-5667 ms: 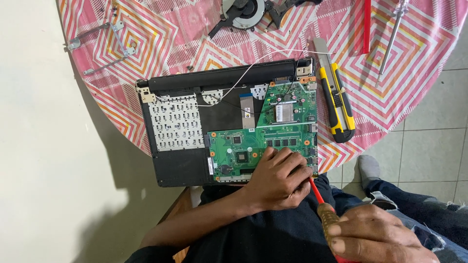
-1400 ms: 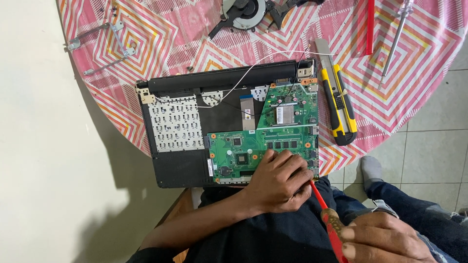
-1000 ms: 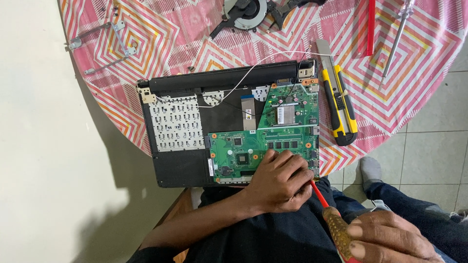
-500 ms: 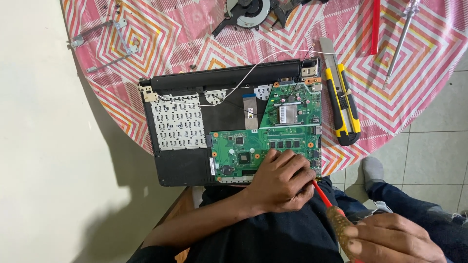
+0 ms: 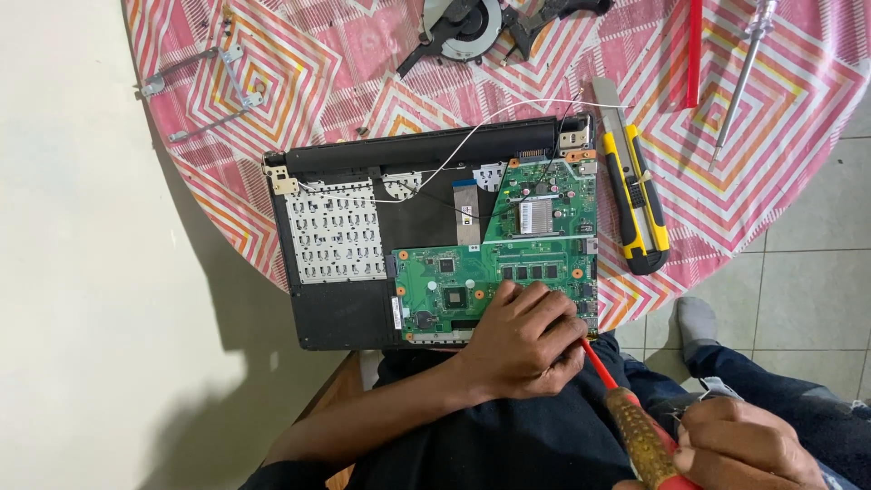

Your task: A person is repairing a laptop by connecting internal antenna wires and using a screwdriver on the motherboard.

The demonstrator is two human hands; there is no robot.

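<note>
An opened black laptop base (image 5: 345, 313) lies on the round table with a green circuit board (image 5: 508, 263) exposed on its right half. My left hand (image 5: 526, 340) rests on the board's near right corner, fingers curled around the red shaft of a screwdriver (image 5: 626, 413). My right hand (image 5: 735, 445) grips the screwdriver's amber handle at the bottom right. The tip is hidden under my left fingers. A white cable (image 5: 472, 136) runs across the laptop's hinge bar.
A pink patterned tablecloth (image 5: 308, 82) covers the table. On it lie a yellow utility knife (image 5: 635, 195), a cooling fan (image 5: 463, 23), a metal bracket (image 5: 204, 86), a red tool (image 5: 695, 50) and a slim screwdriver (image 5: 739, 77). Tiled floor and my sock-covered foot (image 5: 699, 322) show at right.
Both hands stay at the board's near right corner; my right hand shifts slightly on the handle. The view has drifted a little.
</note>
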